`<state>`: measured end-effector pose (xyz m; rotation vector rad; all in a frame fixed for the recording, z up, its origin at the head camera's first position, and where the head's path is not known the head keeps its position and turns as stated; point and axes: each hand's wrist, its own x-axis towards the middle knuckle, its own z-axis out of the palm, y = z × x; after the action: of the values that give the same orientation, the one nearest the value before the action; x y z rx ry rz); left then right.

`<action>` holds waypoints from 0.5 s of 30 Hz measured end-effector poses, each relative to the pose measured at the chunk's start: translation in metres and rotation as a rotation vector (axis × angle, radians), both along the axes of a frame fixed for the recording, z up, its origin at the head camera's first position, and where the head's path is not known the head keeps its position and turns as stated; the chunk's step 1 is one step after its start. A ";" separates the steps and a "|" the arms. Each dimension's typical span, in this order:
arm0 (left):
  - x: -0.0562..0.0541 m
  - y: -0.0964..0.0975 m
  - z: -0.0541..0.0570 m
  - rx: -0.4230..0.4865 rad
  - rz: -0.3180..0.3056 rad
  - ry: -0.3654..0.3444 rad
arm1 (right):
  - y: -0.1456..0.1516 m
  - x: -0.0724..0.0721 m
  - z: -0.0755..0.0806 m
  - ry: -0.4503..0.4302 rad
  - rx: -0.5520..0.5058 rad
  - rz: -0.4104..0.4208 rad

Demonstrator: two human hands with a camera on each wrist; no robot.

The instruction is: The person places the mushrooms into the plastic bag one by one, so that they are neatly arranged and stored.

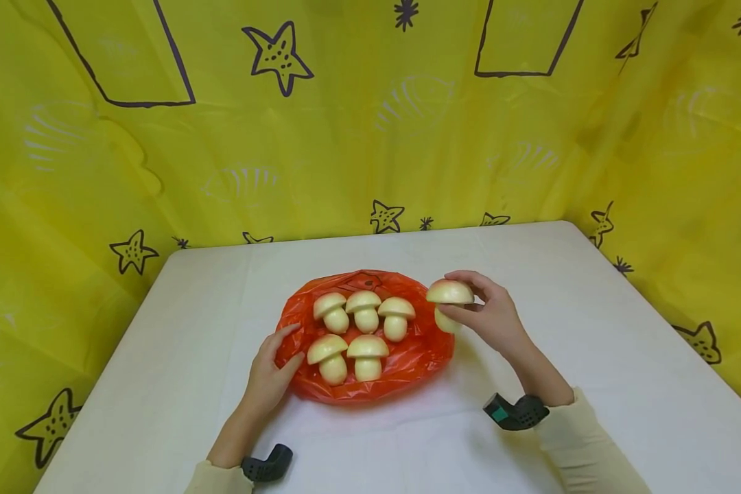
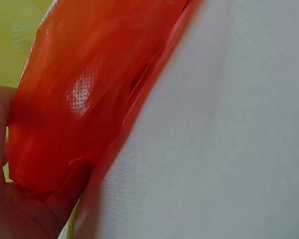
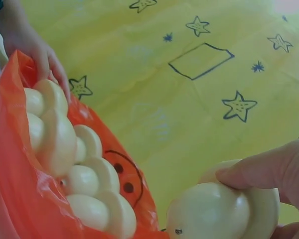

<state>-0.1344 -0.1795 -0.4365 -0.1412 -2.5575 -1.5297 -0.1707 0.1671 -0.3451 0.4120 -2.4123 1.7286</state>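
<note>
My right hand [image 1: 494, 317] grips a cream toy mushroom [image 1: 449, 292] with a pinkish tint on its cap, at the right edge of a red plastic bag [image 1: 421, 358]. In the right wrist view the thumb presses on this mushroom [image 3: 209, 209], whose rounded stem faces the camera. Several similar toy mushrooms [image 1: 367, 346] lie in two rows in the opened bag. My left hand [image 1: 264, 379] holds the bag's left rim, thumb and fingers on either side of it. The left wrist view shows the red plastic [image 2: 89, 129] between them; some fingers are hidden behind it.
The bag rests on a white-covered table [image 1: 222, 295]. A yellow curtain [image 1: 346, 137] with drawn stars and fish hangs behind the table and along its sides. Each wrist wears a dark band with a camera mount [image 1: 516, 412].
</note>
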 end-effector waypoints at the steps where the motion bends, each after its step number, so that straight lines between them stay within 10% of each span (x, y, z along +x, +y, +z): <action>1: 0.000 0.000 0.000 0.000 0.000 0.006 | -0.002 0.000 0.000 -0.001 -0.007 0.007; 15: 0.000 0.000 0.001 -0.002 -0.002 -0.009 | -0.038 0.012 -0.013 -0.008 0.028 0.072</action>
<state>-0.1349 -0.1795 -0.4358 -0.1369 -2.5665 -1.5319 -0.1589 0.1291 -0.3578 0.5028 -2.4590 1.7297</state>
